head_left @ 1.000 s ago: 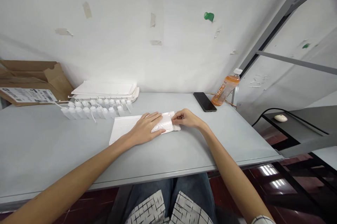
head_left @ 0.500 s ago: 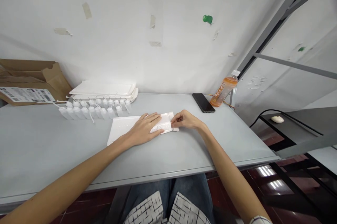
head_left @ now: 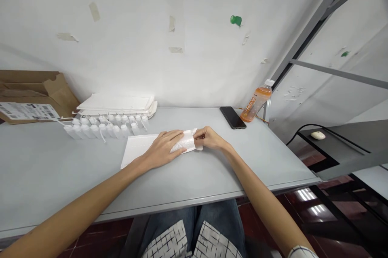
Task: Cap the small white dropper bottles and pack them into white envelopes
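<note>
- Head view, the change: hands stood closer than a second earlier. The right hand (head_left: 209, 139) had slid a little leftward along the end of the white padded envelope (head_left: 136, 151), and the gap to the fingertips of the left hand (head_left: 163, 149) had narrowed. Less of the envelope's end strip showed past the right hand than before, so that end looked folded or drawn in under the fingers. The envelope itself had not left its spot.
- Head view, left hand: it lay flat and palm down on the bulging right part of the envelope, fingers stretched out and close together, pressing it onto the pale grey table top (head_left: 60, 177).
- Head view, right hand: its fingers were curled and pinched the envelope's right end between thumb and fingertips. The exact fold under them was hidden.
- Head view, where the envelope lay: flat in the middle of the table and straight ahead of the person, its bare left half reaching out beyond the left wrist and its right half under both hands.
- Head view, surroundings: a row of small white plastic bottles (head_left: 103, 126) stood just behind the envelope, with a stack of flat white envelopes (head_left: 118, 103) behind them at the wall. A brown cardboard box (head_left: 36, 92) sat far left, while a black phone (head_left: 233, 117) and an orange drink bottle (head_left: 256, 102) sat to the right, well apart from the hands.
</note>
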`<action>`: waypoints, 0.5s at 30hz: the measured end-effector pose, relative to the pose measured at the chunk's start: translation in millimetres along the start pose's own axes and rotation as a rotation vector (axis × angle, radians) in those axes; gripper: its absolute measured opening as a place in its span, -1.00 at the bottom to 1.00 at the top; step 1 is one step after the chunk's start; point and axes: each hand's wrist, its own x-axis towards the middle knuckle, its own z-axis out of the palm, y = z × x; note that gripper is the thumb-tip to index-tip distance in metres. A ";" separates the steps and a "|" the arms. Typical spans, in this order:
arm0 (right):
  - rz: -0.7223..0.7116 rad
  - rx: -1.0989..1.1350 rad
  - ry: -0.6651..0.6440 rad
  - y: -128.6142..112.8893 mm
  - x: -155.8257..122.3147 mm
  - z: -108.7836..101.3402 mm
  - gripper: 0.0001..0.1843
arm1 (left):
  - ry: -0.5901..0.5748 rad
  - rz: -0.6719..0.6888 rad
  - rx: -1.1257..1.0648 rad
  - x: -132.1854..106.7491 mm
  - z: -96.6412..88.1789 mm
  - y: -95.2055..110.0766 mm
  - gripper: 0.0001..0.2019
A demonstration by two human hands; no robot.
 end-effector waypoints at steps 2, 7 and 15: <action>0.011 0.003 -0.027 -2.1 -1.0 -2.1 -0.79 | 0.000 -0.006 -0.009 0.2 0.1 0.4 -0.45; 0.073 -0.041 0.021 -9.2 -8.9 -18.7 -0.70 | -0.011 -0.009 -0.038 0.2 -1.5 -2.1 -0.44; 0.101 -0.078 0.246 -18.2 10.3 -22.9 -0.66 | -0.092 0.071 -0.058 -5.3 -24.7 -13.8 -0.52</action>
